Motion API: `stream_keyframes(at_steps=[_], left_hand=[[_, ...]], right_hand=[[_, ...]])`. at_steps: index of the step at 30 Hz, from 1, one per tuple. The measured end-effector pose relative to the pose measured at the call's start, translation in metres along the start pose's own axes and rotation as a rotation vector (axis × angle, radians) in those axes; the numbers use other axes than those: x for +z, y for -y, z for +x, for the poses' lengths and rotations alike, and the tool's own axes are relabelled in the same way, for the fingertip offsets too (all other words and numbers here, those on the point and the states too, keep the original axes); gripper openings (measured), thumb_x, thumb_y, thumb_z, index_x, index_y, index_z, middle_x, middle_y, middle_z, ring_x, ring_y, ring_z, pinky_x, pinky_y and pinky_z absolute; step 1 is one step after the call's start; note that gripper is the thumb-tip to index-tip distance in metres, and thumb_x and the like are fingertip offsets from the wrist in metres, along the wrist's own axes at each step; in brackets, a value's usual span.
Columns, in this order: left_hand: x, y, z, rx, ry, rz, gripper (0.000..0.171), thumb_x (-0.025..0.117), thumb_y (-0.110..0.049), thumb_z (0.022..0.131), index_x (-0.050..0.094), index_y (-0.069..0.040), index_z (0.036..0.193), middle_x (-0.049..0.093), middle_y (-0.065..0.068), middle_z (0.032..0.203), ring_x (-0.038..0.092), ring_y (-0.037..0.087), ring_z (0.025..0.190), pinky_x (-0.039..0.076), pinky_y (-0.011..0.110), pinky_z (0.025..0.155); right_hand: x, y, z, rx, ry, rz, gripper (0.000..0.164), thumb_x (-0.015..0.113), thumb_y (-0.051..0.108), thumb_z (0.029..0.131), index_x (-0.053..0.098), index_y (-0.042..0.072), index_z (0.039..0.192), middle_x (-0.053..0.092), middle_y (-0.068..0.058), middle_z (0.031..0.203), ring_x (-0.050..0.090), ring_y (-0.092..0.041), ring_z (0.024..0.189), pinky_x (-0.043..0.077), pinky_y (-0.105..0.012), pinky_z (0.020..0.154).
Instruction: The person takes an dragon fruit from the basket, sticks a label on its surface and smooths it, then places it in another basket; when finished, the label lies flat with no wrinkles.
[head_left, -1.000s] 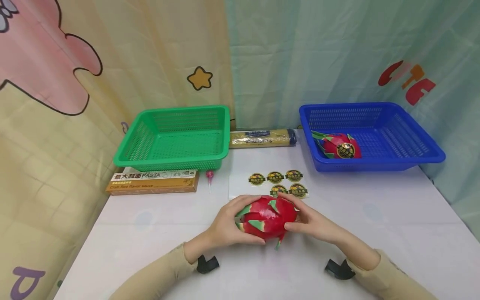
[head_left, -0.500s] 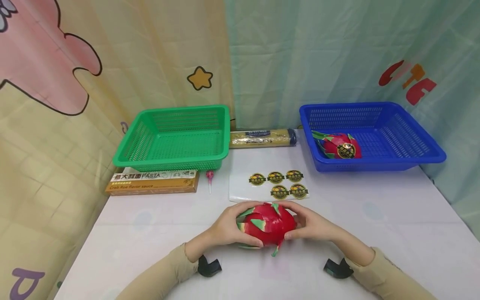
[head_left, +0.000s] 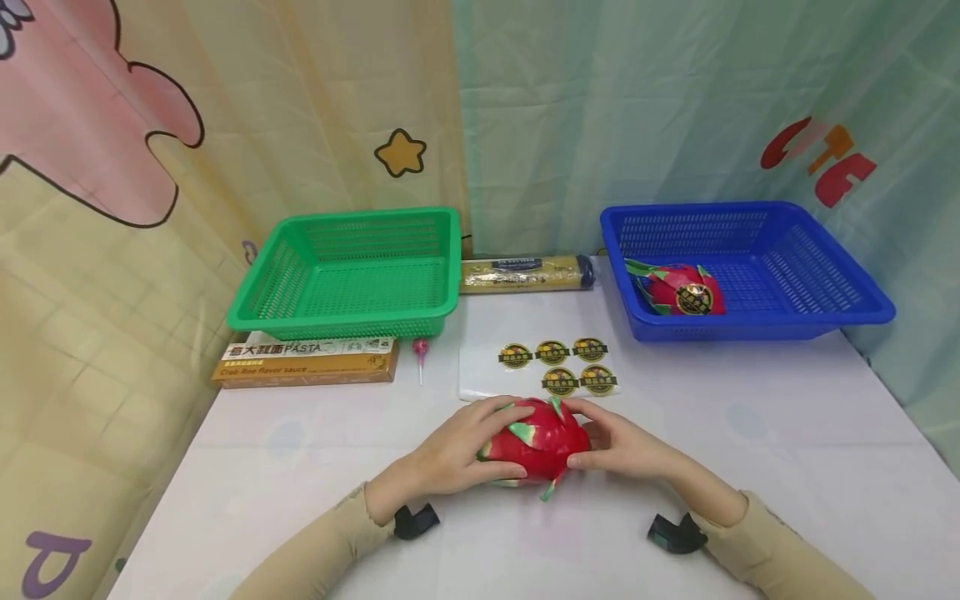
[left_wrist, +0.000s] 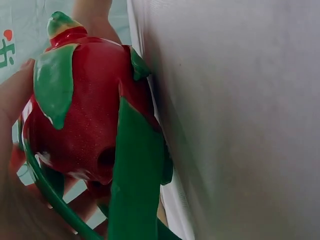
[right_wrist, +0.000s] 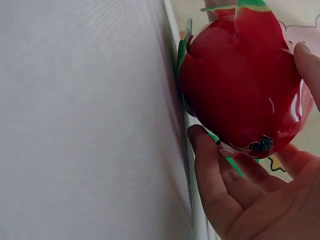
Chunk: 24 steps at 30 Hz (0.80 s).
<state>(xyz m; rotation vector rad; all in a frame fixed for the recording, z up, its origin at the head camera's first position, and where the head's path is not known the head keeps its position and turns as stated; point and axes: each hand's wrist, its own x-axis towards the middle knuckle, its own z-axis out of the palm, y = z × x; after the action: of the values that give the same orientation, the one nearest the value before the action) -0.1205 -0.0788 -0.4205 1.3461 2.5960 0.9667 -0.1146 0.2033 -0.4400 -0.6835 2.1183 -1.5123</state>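
Note:
A red dragon fruit (head_left: 551, 442) with green-tipped scales lies between my two hands on the white table. My left hand (head_left: 461, 446) grips its leafy end, fingers over the top and thumb along the near side. At the other end my right hand (head_left: 626, 446) holds it between thumb and fingers. The left wrist view shows the long green leaves of the dragon fruit (left_wrist: 95, 100) close up. A dark spot marks the end of the dragon fruit (right_wrist: 240, 80) in the right wrist view. Just behind it lies a white sheet (head_left: 483, 382) bearing several round black-and-gold stickers (head_left: 552, 352).
A green basket (head_left: 442, 321) stands back left, with a pasta box (head_left: 303, 367) and a lollipop (head_left: 421, 350) before it. A blue basket (head_left: 757, 332) at back right contains another dragon fruit (head_left: 678, 287) with a sticker. A spaghetti packet (head_left: 525, 275) lies between the baskets.
The dragon fruit has turned a little between the hands and shifted toward me, then slightly back. My left fingers have moved further over its top.

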Motion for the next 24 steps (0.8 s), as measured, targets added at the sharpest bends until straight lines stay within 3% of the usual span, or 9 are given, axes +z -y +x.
stream_keyframes(at_steps=[10, 17, 24], left_hand=[[-0.005, -0.001, 0.0, -0.016, -0.021, 0.022, 0.065, 0.062, -0.058, 0.082, 0.04, -0.036, 0.14, 0.041, -0.007, 0.139, 0.038, 0.01, 0.124, 0.043, 0.039, 0.092], [-0.008, 0.003, 0.0, 0.008, -0.041, 0.055, 0.075, 0.066, -0.062, 0.075, 0.04, -0.035, 0.141, 0.042, -0.004, 0.138, 0.039, 0.01, 0.122, 0.047, 0.035, 0.089], [-0.012, 0.004, 0.0, 0.018, -0.014, 0.07, 0.082, 0.069, -0.063, 0.071, 0.038, -0.034, 0.141, 0.042, -0.005, 0.137, 0.039, 0.011, 0.122, 0.047, 0.036, 0.089]], right_hand=[[-0.002, -0.001, -0.001, 0.01, 0.046, -0.062, 0.073, 0.067, 0.019, 0.087, 0.026, 0.002, 0.145, 0.036, -0.024, 0.14, 0.05, -0.04, 0.116, 0.05, -0.031, 0.086], [-0.003, 0.005, -0.004, -0.014, 0.068, -0.155, 0.081, 0.072, 0.025, 0.083, 0.025, 0.01, 0.147, 0.041, -0.015, 0.137, 0.056, -0.025, 0.109, 0.049, -0.031, 0.086], [-0.003, 0.005, -0.004, -0.029, 0.083, -0.139, 0.078, 0.071, 0.023, 0.084, 0.026, 0.016, 0.147, 0.043, -0.013, 0.136, 0.057, -0.021, 0.107, 0.049, -0.031, 0.086]])
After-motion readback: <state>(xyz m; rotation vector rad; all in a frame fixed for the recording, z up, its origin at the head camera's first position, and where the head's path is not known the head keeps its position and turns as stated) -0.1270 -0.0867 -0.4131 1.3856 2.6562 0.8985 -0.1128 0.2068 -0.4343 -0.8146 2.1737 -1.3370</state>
